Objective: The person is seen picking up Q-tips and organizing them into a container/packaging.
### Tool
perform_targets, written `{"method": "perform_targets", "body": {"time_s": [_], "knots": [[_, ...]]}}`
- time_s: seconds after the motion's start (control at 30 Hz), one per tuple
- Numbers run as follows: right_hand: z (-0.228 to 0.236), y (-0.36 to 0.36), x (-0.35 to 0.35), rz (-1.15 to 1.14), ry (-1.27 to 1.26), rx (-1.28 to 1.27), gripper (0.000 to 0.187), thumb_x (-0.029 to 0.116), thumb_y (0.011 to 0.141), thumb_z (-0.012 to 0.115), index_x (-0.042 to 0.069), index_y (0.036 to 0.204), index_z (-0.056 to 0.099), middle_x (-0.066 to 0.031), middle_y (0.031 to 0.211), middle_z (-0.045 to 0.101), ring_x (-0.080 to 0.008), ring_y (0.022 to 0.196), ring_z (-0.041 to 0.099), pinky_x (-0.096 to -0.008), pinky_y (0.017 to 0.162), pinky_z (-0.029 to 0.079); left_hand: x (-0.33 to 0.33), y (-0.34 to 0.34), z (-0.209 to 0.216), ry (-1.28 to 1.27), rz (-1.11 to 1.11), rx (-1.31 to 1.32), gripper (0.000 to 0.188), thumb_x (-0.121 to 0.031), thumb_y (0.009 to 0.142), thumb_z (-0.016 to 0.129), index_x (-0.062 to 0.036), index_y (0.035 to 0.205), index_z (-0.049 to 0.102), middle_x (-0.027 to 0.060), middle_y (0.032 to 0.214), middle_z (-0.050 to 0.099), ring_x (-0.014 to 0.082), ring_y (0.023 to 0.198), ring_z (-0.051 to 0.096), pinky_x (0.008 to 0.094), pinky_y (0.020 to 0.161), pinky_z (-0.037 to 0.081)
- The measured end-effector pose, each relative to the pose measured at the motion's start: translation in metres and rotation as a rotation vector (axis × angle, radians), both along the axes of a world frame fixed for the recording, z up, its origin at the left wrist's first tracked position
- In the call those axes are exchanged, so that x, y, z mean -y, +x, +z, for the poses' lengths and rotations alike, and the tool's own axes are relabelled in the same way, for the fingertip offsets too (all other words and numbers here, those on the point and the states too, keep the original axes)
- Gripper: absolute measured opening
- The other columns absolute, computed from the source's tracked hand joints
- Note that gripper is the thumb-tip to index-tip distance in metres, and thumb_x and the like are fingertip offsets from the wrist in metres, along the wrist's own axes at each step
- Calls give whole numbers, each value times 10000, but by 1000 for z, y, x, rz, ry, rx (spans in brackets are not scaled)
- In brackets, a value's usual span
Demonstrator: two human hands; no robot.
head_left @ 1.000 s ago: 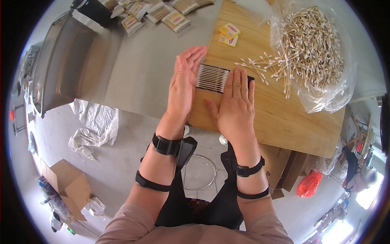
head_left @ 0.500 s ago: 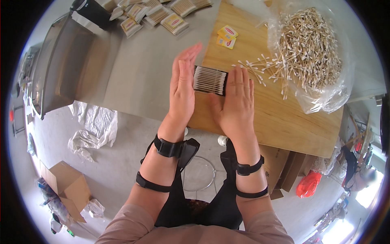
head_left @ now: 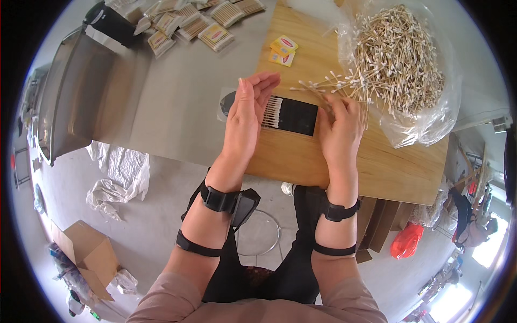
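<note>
On the wooden board lies a flat black tray [head_left: 299, 117], its right part bare. A row of cotton swabs [head_left: 273, 112] lies side by side at its left, partly covered by my left hand [head_left: 245, 118]. That hand stands on edge with its fingers stretched out. My right hand [head_left: 342, 126] is just past the tray's right end, fingers loosely bent and thumb apart from them. Its fingertips reach the ends of loose cotton swabs [head_left: 334, 82] spilling toward the tray; whether it touches any is unclear. A clear plastic piece [head_left: 226, 102] shows left of my left hand.
A clear bag [head_left: 409, 137] heaped with cotton swabs lies at the right. Two small yellow cards [head_left: 283, 49] lie behind the tray. Filled swab packs [head_left: 216, 36] are piled at the back left, near a black cylinder [head_left: 110, 22] and a metal bin [head_left: 67, 91].
My right hand has moved right, off the swabs toward the loose ones, and its fingers have bent. The swab row now sits left on the tray, baring its black right part.
</note>
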State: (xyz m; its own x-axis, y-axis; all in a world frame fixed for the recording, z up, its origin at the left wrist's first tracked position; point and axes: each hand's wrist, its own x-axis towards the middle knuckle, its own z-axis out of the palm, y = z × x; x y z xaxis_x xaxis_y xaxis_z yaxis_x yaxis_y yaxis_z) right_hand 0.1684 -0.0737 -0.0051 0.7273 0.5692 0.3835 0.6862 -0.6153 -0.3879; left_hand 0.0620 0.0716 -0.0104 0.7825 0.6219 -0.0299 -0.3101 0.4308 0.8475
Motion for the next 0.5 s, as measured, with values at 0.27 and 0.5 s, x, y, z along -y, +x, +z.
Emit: {"method": "perform_targets", "body": {"time_s": [0.27,0.5], "knots": [[6,4,13,93,48,-252,97,5,759,694,45,835,648,-112,848,585,-329,830,584,-405,720,476,15,7,4,158,58,-88,347,-226,1064,375,43,1239,507,142,1245,580,236,1205,540,349,1069,397],[19,7,28,152,101,-498,90,-8,753,697,19,818,641,-113,801,591,-307,802,595,-399,714,480,25,13,-4,719,42,-267,204,-3,958,518,-6,1157,565,125,1042,648,230,946,637,319,813,496]]}}
